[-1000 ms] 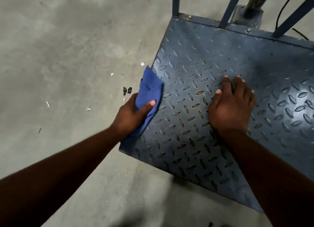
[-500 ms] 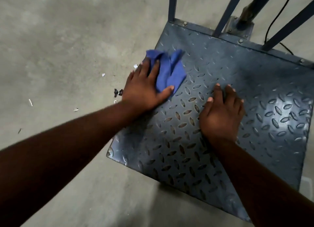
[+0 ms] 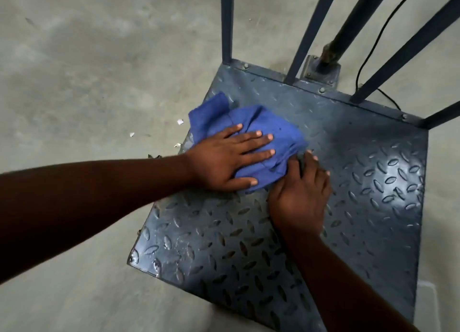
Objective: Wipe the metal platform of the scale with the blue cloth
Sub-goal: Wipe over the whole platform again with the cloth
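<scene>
Your left hand (image 3: 224, 160) lies flat, fingers spread, pressing the blue cloth (image 3: 251, 130) onto the far left part of the scale platform (image 3: 361, 182). Your right hand (image 3: 298, 197) rests palm-down on the metal just beside it, fingertips touching the cloth's edge, its grip holding nothing. White scraps (image 3: 179, 122) lie on the floor (image 3: 87, 82).

Dim, soft overhead light; glare on platform (image 3: 398, 172) at right of frame, slight motion blur, wide-angle bending at edges.
</scene>
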Tool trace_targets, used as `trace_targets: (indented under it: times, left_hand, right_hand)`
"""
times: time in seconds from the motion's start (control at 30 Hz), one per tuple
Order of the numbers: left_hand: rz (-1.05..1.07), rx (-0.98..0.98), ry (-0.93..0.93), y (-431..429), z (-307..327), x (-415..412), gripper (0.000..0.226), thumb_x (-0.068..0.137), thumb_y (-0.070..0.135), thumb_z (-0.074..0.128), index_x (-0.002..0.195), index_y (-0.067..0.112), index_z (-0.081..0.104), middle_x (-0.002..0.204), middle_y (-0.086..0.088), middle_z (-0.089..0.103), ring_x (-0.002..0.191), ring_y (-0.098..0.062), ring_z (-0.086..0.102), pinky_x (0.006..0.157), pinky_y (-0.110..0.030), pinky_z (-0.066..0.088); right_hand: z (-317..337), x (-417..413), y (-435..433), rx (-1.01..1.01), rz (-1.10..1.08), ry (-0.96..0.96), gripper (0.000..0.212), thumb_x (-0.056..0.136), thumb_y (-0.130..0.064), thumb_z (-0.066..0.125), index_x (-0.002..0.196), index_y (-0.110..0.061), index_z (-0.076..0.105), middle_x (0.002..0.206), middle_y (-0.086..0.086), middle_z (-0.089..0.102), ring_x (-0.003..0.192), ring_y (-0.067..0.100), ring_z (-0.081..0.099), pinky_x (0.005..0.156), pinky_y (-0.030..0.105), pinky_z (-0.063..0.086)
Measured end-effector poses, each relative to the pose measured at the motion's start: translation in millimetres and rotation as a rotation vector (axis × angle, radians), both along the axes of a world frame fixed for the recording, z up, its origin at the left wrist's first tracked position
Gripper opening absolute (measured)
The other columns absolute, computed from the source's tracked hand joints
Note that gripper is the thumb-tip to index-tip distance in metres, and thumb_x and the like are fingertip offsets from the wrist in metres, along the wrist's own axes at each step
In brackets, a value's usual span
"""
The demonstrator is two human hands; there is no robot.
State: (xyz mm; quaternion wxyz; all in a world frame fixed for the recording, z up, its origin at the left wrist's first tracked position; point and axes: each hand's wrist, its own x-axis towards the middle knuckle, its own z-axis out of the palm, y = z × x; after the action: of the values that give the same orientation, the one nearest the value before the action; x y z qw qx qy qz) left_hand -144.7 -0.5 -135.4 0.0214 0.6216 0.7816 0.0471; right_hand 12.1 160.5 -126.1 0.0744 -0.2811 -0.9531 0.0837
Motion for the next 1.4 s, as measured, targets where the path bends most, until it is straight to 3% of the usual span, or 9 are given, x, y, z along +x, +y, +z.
trace_targets:
  times: [0.07, 0.2, 0.3, 0.37, 0.53, 0.63, 0.73, 0.97, 1.4]
  left_hand:
    - [0.121, -0.027, -0.041, 2, 5, -25, 0.082, 0.105, 0.071, 0.040, 0.171, 0.023, 0.026, 0.180, -0.005, 0.017, 0.166, -0.025, 0.018, 0.134, -0.050, 0.016]
    - [0.909, -0.049, -0.195, 30, 16, -67, 0.090, 0.105, 0.074, 0.035, 0.173, 0.019, 0.014, 0.180, -0.015, 0.011, 0.165, -0.034, 0.015, 0.133, -0.054, 0.016]
    - [1.157, -0.086, -0.208, 61, 17, -64, 0.091, 0.106, 0.073, 0.027, 0.173, 0.014, 0.009, 0.177, -0.025, 0.012, 0.164, -0.040, 0.013, 0.131, -0.055, 0.011]
    - [1.086, -0.088, -0.161, 79, 20, -50, 0.088, 0.106, 0.070, 0.023, 0.173, 0.015, 0.010, 0.178, -0.023, 0.007, 0.166, -0.038, 0.007, 0.132, -0.056, 0.006]
    - [0.346, -0.002, -0.293, 120, 26, 3, 0.066, 0.111, 0.054, 0.029, 0.169, 0.022, 0.033, 0.176, -0.007, 0.029, 0.164, -0.026, 0.022, 0.132, -0.046, 0.010]
    - [0.430, 0.258, -0.667, 117, 47, 5, 0.062, 0.112, 0.049, 0.039, 0.161, 0.012, 0.047, 0.168, -0.011, 0.045, 0.157, -0.025, 0.040, 0.131, -0.038, 0.024]
    - [0.636, 0.509, -0.468, 74, 49, 4, 0.062, 0.111, 0.045, 0.041, 0.158, 0.006, 0.051, 0.164, -0.013, 0.050, 0.153, -0.025, 0.046, 0.128, -0.038, 0.033]
    - [0.740, -0.007, -0.224, -47, 12, 116, 0.087, 0.106, 0.066, 0.033, 0.173, 0.015, 0.013, 0.181, -0.008, 0.000, 0.168, -0.023, 0.000, 0.135, -0.050, 0.004]
    - [0.753, -0.008, -0.118, -54, 7, 138, 0.096, 0.099, 0.073, 0.045, 0.172, 0.017, 0.021, 0.181, -0.009, 0.010, 0.167, -0.027, 0.010, 0.135, -0.052, 0.008]
  right_hand:
    - [2, 0, 2, -0.012, 0.012, -0.034, 0.052, 0.097, -0.029, 0.043, 0.147, -0.017, 0.050, 0.156, 0.019, 0.042, 0.140, 0.040, 0.041, 0.122, 0.056, 0.026]
    - [4, 1, 1, -0.027, 0.009, -0.054, 0.053, 0.107, -0.035, 0.037, 0.157, -0.021, 0.039, 0.162, 0.015, 0.036, 0.148, 0.037, 0.032, 0.125, 0.055, 0.022]
    - [2, -1, 2, -0.023, 0.015, -0.056, 0.053, 0.107, -0.036, 0.035, 0.158, -0.021, 0.038, 0.163, 0.015, 0.034, 0.150, 0.036, 0.030, 0.125, 0.056, 0.020]
    - [3, 0, 2, -0.032, 0.020, -0.073, 0.053, 0.108, -0.037, 0.032, 0.159, -0.021, 0.035, 0.164, 0.014, 0.032, 0.152, 0.035, 0.027, 0.126, 0.056, 0.018]
    - [4, -1, 0, -0.003, -0.006, 0.008, 0.042, 0.102, -0.028, 0.045, 0.140, -0.013, 0.055, 0.153, 0.018, 0.046, 0.138, 0.039, 0.044, 0.120, 0.057, 0.029]
    - [3, -1, -1, 0.008, -0.026, 0.019, 0.041, 0.099, -0.027, 0.049, 0.137, -0.012, 0.057, 0.151, 0.017, 0.049, 0.135, 0.039, 0.047, 0.120, 0.055, 0.029]
    - [4, -1, -1, 0.016, -0.021, 0.018, 0.044, 0.099, -0.029, 0.048, 0.139, -0.013, 0.056, 0.151, 0.018, 0.050, 0.136, 0.038, 0.046, 0.121, 0.054, 0.029]
    - [2, 0, 0, 0.011, -0.022, 0.037, 0.047, 0.099, -0.031, 0.048, 0.141, -0.014, 0.054, 0.152, 0.016, 0.049, 0.139, 0.036, 0.044, 0.121, 0.053, 0.028]
    - [-5, 2, 0, 0.015, -0.018, 0.092, 0.047, 0.098, -0.032, 0.049, 0.141, -0.014, 0.055, 0.152, 0.017, 0.049, 0.137, 0.038, 0.045, 0.121, 0.052, 0.028]
